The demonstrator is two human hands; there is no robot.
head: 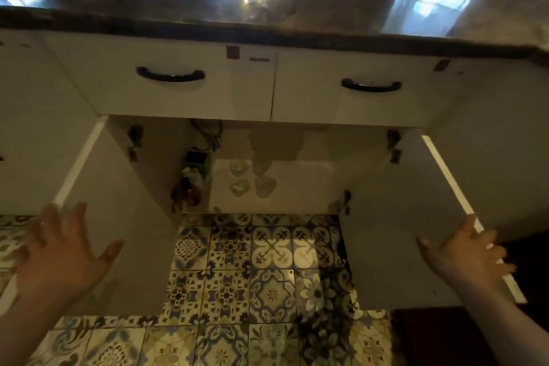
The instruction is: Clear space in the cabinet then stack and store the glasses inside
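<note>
While both white cabinet doors stand swung wide, we look down into the open white under-counter cabinet (297, 175) and take it as our landmark. Our left hand (59, 249) is spread, fingers splayed, at the lower edge of the left door (118, 217); whether it touches the panel we cannot tell through the blur. Our right hand (466, 249) is also spread, its fingers resting over the outer edge of the right door (401, 232), gripping nothing else. Inside the cabinet, on its pale floor just left of centre, stand the clear drinking glasses (239, 177), grouped close together. At the cabinet's left wall sits a dark cluster of bottles and packets (191, 184). Below the cabinet lies the patterned blue-and-cream tiled floor (267, 276); above it, two white drawers with black curved handles (170, 74).
</note>
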